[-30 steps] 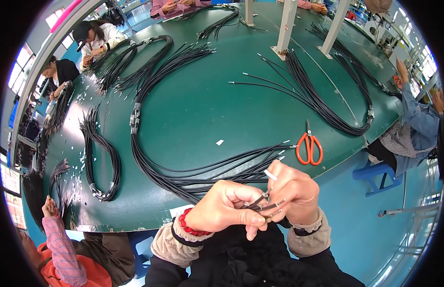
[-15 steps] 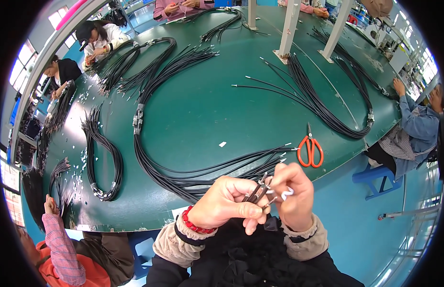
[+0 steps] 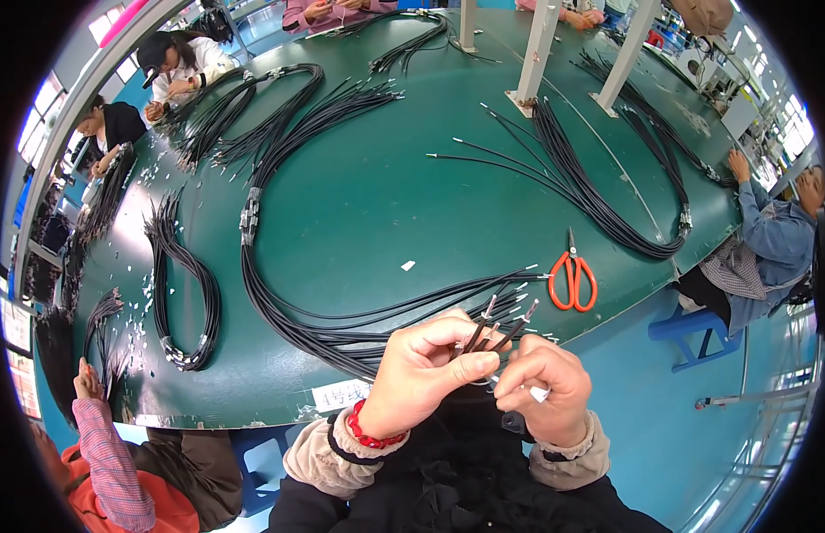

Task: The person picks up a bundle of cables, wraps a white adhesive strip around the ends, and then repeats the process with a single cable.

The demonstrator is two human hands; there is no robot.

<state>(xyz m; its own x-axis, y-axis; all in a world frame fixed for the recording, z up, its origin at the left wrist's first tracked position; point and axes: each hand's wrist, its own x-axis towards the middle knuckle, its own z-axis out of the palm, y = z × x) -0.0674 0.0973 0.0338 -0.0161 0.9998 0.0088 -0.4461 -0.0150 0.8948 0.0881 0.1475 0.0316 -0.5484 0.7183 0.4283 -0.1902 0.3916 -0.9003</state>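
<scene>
Head view. The left hand (image 3: pixel 423 366) is closed, its fingers (image 3: pixel 470 364) curled and pinched together on a small bunch of black wires (image 3: pixel 483 330) whose metal-tipped ends fan upward and to the right just above the fingertips. The right hand (image 3: pixel 542 391) sits just beside it, fingers (image 3: pixel 530 362) bent inward and touching the same wires from the right; a small white piece (image 3: pixel 539 393) shows between its fingers, too small to identify. Both hands hover at the near edge of a green table (image 3: pixel 386 204). Just beyond the fingertips lies a long loop of black cables (image 3: pixel 341 329), its free ends pointing right. Orange-handled scissors (image 3: pixel 572 277) rest on the table up and to the right of the right hand, apart from it. A smaller coil of cables (image 3: pixel 186 293) lies well to the left. A red bracelet (image 3: pixel 366 430) circles the left wrist. Other people sit around the table's far and side edges.
</scene>
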